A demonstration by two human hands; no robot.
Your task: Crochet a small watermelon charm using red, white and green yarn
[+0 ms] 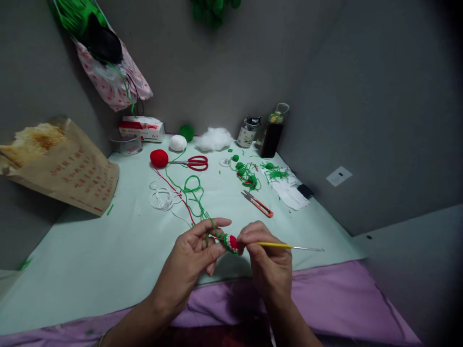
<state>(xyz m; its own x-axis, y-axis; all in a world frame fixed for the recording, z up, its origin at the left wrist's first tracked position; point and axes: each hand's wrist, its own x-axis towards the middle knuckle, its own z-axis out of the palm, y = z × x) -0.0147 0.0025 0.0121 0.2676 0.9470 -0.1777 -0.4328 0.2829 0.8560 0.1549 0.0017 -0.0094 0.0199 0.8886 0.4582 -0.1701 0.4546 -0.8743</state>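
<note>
A small round crochet piece (232, 243), red in the middle with a white ring and a green edge, is pinched between the thumb and fingers of my left hand (197, 248). Green yarn (195, 195) runs from the table up to that hand. My right hand (267, 258) grips a yellow-handled crochet hook (275, 245); one end meets the crochet piece and the other points right. Whether the hook tip is through a stitch is hidden by the fingers. Red yarn (177, 190) and loose white yarn (161, 198) lie beyond my left hand.
Red-handled scissors (197, 163), thread snips (258, 204), a red yarn ball (159, 158), a white ball (178, 142) and stuffing (215, 139) lie farther back. Small green crochet pieces (248, 176) sit right. A paper bag (79, 168) stands left, a bottle (273, 135) at the back right.
</note>
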